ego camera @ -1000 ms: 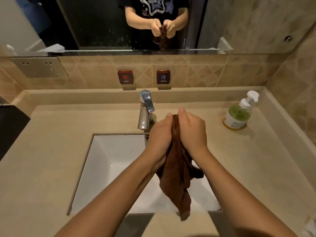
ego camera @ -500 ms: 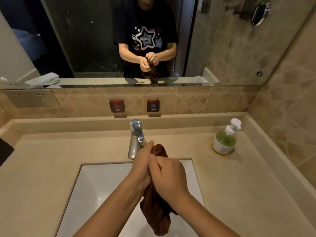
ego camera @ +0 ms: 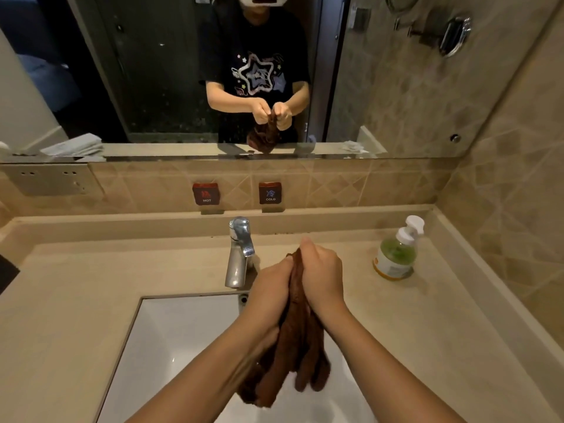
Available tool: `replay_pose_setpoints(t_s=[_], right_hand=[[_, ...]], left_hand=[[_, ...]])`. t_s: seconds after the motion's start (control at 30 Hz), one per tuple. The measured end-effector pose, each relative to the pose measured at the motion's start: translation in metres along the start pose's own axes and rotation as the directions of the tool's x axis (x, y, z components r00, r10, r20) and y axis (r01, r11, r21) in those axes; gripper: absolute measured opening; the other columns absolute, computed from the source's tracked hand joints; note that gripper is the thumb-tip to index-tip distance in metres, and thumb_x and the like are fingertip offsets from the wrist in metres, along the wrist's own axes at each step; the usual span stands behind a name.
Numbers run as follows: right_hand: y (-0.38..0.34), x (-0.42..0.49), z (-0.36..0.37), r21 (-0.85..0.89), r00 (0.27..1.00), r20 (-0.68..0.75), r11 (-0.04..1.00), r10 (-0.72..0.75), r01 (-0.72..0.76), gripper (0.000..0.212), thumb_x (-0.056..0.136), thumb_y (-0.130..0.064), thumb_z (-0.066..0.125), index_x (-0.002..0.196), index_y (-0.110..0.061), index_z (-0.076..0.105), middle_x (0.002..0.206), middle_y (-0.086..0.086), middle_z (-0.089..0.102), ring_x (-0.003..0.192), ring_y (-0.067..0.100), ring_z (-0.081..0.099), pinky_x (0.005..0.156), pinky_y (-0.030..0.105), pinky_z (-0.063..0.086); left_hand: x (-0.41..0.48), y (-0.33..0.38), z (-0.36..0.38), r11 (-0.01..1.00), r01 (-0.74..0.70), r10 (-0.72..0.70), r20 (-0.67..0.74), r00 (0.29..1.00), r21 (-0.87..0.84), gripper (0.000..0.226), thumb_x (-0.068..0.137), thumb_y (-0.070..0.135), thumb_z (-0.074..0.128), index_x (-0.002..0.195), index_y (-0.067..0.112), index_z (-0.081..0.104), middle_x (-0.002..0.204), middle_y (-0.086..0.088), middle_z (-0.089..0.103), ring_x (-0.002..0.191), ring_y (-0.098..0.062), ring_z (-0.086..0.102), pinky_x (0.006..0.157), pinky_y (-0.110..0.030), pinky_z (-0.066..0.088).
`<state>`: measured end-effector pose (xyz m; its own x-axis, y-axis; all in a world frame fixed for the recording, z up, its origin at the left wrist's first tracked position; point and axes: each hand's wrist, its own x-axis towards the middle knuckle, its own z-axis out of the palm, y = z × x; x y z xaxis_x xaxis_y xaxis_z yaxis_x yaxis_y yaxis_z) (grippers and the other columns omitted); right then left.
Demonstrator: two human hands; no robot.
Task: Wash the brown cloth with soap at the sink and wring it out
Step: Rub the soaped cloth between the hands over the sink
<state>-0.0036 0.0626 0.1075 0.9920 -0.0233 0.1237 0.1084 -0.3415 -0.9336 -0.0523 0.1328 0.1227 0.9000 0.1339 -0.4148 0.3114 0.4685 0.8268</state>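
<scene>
Brown terry cloth (ego camera: 293, 340), soft and limp, bunches between our left hand (ego camera: 268, 296) and right hand (ego camera: 323, 276); fingers clench its top.

Both hands meet over the white sink (ego camera: 171, 337), just below the centre of the view. The left hand (ego camera: 270, 296) and right hand (ego camera: 323, 279) grip the bunched top of the brown cloth (ego camera: 293, 355) between them, and its twisted folds hang toward 6 o'clock into the basin. The chrome faucet (ego camera: 239, 254) stands just beside the hands at 10 o'clock. The green soap bottle (ego camera: 396, 251) sits on the beige counter (ego camera: 76, 285) at 2 o'clock, well apart. At 12 o'clock, the mirror (ego camera: 152, 71) reflects the hands and cloth.
</scene>
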Motion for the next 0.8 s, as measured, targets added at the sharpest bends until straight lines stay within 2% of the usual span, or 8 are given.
replay_pose_setpoints(t_s=[0.07,0.17,0.3,0.43,0.53,0.63,0.7,0.8], right_hand=[[-0.002,-0.008,0.002,-0.024,0.997,0.047,0.998,-0.055,0.056,0.053,0.098,-0.021,0.041,0.045,-0.019,0.029,0.047,-0.002,0.035,0.048,0.011,0.034,0.054,0.033,0.027],[-0.004,-0.025,0.006,-0.089,0.978,0.117,0.979,-0.171,0.182,0.054,0.098,-0.021,0.042,0.044,-0.026,0.032,0.044,-0.007,0.036,0.042,0.007,0.035,0.046,0.021,0.027],[-0.001,0.007,0.000,-0.013,0.998,0.025,0.998,-0.060,0.060,0.053,0.097,-0.022,0.041,0.046,-0.016,0.029,0.047,-0.001,0.034,0.048,0.011,0.033,0.055,0.033,0.027],[0.001,-0.028,0.011,-0.179,0.954,0.186,0.946,-0.235,0.268,0.051,0.093,-0.034,0.028,0.051,-0.012,0.047,0.049,0.003,0.046,0.050,0.015,0.039,0.052,0.027,0.026],[0.001,-0.021,0.010,-0.095,0.977,0.124,0.978,-0.173,0.185,0.054,0.098,-0.025,0.040,0.044,-0.024,0.034,0.044,-0.006,0.037,0.043,0.007,0.035,0.047,0.023,0.026],[-0.001,0.007,0.003,-0.028,1.000,0.012,0.999,-0.021,0.022,0.054,0.098,-0.022,0.039,0.046,-0.016,0.030,0.047,0.000,0.036,0.047,0.010,0.033,0.054,0.033,0.027],[-0.001,-0.002,0.008,-0.098,0.998,0.042,0.994,-0.052,0.056,0.054,0.099,-0.023,0.038,0.046,-0.018,0.031,0.047,-0.001,0.038,0.048,0.010,0.036,0.051,0.031,0.029],[0.000,-0.017,0.011,-0.139,0.989,0.068,0.980,-0.134,0.143,0.054,0.098,-0.023,0.040,0.045,-0.021,0.032,0.046,-0.004,0.037,0.045,0.008,0.036,0.049,0.028,0.027]], left_hand=[[0.004,0.009,0.000,0.999,-0.034,0.035,-0.045,0.998,0.018,0.054,0.090,0.009,0.051,0.038,0.019,0.058,0.045,-0.001,0.047,0.042,-0.011,0.049,0.049,-0.026,0.037],[0.007,0.016,-0.001,0.998,-0.065,0.065,-0.103,0.993,0.007,0.057,0.090,0.004,0.047,0.035,0.021,0.051,0.044,0.001,0.040,0.040,-0.010,0.042,0.049,-0.026,0.032],[-0.006,0.012,0.008,0.999,-0.050,0.051,-0.027,0.998,0.009,0.065,0.091,0.005,0.049,0.029,0.024,0.056,0.039,0.001,0.043,0.037,-0.010,0.045,0.049,-0.026,0.034],[0.012,0.020,-0.004,0.999,-0.013,0.020,-0.163,0.986,0.047,0.043,0.092,0.014,0.052,0.049,0.015,0.054,0.053,-0.004,0.042,0.047,-0.013,0.044,0.048,-0.025,0.036],[0.011,0.017,-0.004,1.000,-0.007,0.011,-0.144,0.990,0.029,0.040,0.090,0.011,0.052,0.051,0.016,0.048,0.046,-0.002,0.042,0.042,-0.013,0.043,0.046,-0.024,0.035],[0.003,0.013,0.003,0.998,-0.022,0.024,-0.027,0.999,0.056,0.056,0.091,0.008,0.052,0.036,0.018,0.059,0.041,-0.001,0.046,0.040,-0.014,0.047,0.049,-0.025,0.038],[0.011,0.016,-0.001,0.999,0.001,0.001,-0.063,0.998,0.038,0.057,0.091,0.009,0.052,0.034,0.018,0.057,0.043,-0.002,0.046,0.040,-0.015,0.047,0.048,-0.024,0.037],[0.013,0.013,-0.007,0.999,0.033,-0.034,-0.082,0.996,-0.011,0.039,0.091,0.011,0.052,0.053,0.015,0.057,0.045,-0.002,0.047,0.040,-0.013,0.048,0.043,-0.020,0.038]])
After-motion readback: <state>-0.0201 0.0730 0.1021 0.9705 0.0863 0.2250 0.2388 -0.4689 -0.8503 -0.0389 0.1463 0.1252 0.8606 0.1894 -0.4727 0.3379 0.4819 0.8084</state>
